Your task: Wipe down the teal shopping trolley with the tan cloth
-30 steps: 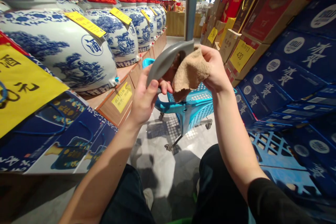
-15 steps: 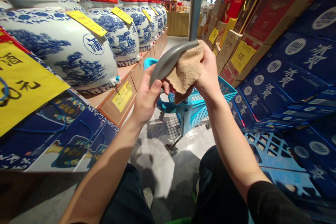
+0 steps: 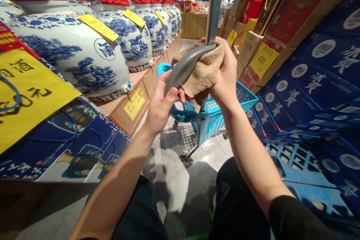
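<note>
A smooth grey curved piece (image 3: 185,65), shaped like a bent handle, is held up in front of me. My left hand (image 3: 161,103) grips its lower left end, with the thumb on top. My right hand (image 3: 226,71) holds a tan cloth (image 3: 206,75) folded against its right part; some brownish cloth also shows behind the curve. A metal pole (image 3: 215,3) rises from its upper right end; whether the two are joined I cannot tell. Just beyond and below my hands stands a blue shopping cart (image 3: 209,131).
Large blue-and-white jars (image 3: 75,52) with red cloth tops line a wooden ledge (image 3: 119,118) on the left. Blue gift boxes (image 3: 78,146) stand nearer. Stacked blue cartons (image 3: 317,82) and brown boxes (image 3: 249,48) flank the right, above a blue plastic crate (image 3: 298,161).
The tan cloth is bunched more around the grey piece, with brownish cloth now visible behind it. My right fingers have shifted slightly up around the pole end. The whole view has drifted slightly.
</note>
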{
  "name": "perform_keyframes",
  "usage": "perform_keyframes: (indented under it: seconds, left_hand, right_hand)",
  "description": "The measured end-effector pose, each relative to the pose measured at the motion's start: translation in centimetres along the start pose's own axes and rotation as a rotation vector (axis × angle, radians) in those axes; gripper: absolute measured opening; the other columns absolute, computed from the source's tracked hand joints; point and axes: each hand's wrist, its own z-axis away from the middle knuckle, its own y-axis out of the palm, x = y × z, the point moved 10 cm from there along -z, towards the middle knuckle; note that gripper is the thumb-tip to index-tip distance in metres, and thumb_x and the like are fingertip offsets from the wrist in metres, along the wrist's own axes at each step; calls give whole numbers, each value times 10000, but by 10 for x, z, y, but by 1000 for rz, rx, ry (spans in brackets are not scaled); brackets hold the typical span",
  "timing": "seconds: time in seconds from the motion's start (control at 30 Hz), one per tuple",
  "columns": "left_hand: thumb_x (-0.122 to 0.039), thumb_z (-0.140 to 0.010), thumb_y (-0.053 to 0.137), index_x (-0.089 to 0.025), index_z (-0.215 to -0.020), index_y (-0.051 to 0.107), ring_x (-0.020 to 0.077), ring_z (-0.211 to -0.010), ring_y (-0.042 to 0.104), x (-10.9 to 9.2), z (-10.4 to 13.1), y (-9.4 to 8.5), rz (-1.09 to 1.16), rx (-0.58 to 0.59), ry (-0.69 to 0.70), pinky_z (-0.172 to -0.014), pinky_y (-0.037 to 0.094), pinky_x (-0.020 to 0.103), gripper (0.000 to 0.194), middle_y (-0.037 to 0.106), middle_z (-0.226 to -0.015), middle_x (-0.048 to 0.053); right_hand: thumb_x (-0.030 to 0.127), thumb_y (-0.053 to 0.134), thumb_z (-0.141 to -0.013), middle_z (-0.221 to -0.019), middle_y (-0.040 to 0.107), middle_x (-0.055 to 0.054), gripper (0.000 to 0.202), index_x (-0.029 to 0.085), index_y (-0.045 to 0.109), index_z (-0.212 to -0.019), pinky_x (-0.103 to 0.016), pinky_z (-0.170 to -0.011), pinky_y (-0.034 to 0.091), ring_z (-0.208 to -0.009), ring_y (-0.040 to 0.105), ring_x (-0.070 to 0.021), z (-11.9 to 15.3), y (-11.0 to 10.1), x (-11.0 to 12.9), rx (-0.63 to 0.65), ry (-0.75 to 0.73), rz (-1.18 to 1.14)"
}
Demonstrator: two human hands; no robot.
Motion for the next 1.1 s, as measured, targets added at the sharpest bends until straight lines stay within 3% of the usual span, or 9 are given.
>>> perform_keyframes:
  seconds: [0.1, 0.2, 0.27, 0.4, 0.5, 0.7, 0.77, 0.93, 1.1]
  left_hand:
    - [-749, -956, 756, -274, -1372, 648, 183, -707, 692, -3, -1, 0, 6, 18, 25, -774, 633, 367, 641, 597, -735, -40]
    - [-702, -977, 767, -242, -1380, 637, 175, -723, 715, -5, -3, 3, 46, 45, 43, -830, 629, 361, 625, 594, -705, -57]
    - [-685, -991, 760, -240, -1377, 627, 173, -734, 723, -6, -3, 4, 61, 54, 48, -847, 628, 367, 604, 593, -709, -63]
    - [-702, -1016, 713, -262, -1374, 618, 183, -754, 730, -4, -2, 6, 62, 65, 53, -821, 631, 372, 575, 603, -748, -49]
    - [-707, -997, 737, -269, -1404, 604, 189, -781, 731, -1, 0, 6, 54, 60, 36, -846, 633, 384, 612, 618, -784, -38]
    - [-710, -990, 740, -262, -1417, 608, 219, -867, 753, 0, 2, 2, 31, 32, 20, -904, 618, 407, 632, 608, -778, -28]
    - [-719, -991, 731, -267, -1411, 610, 226, -850, 749, 1, 1, 0, 27, 28, 20, -891, 618, 420, 628, 593, -769, -30]
    - [-758, -1003, 684, -283, -1421, 596, 230, -830, 732, 7, -3, -4, 20, 10, 38, -879, 625, 453, 639, 548, -770, -34]
    - [-810, -966, 690, -272, -1402, 596, 229, -881, 741, 15, -10, -10, 3, -19, 36, -903, 634, 426, 699, 529, -751, -41]
  right_hand:
    - [628, 876, -833, -1044, 790, -71, 447, 234, 711, -964, -418, -948, 664, -1034, 729, -281, 3, 7, -16, 261, 65, -97]
    - [686, 917, -759, -954, 790, -59, 518, 231, 715, -902, -463, -896, 690, -975, 749, -296, 11, 17, -39, 459, 162, -121]
    - [725, 895, -776, -1026, 805, -70, 553, 240, 738, -989, -498, -952, 691, -1055, 759, -318, 10, 18, -42, 436, 153, -117]
    - [743, 761, -917, -1297, 779, -87, 548, 289, 709, -1220, -502, -1117, 632, -1297, 706, -325, -2, 5, -15, 173, 10, -70]
    - [733, 786, -899, -1298, 776, -88, 547, 285, 695, -1199, -463, -1155, 606, -1294, 702, -308, -5, -10, 3, 39, -59, -66]
    - [760, 897, -737, -978, 812, -65, 582, 231, 750, -929, -478, -935, 685, -1033, 770, -322, 9, 19, -37, 487, 168, -76]
    - [767, 893, -740, -986, 813, -69, 594, 228, 750, -945, -489, -934, 683, -1050, 768, -330, 7, 18, -41, 437, 180, -50]
    - [785, 766, -874, -1241, 793, -85, 557, 287, 713, -1115, -467, -1093, 627, -1271, 708, -319, -8, 2, -20, 93, 76, 35]
    - [730, 722, -902, -1164, 783, -78, 459, 290, 644, -1007, -447, -1077, 616, -1149, 717, -293, -11, 11, -32, 157, 64, -17]
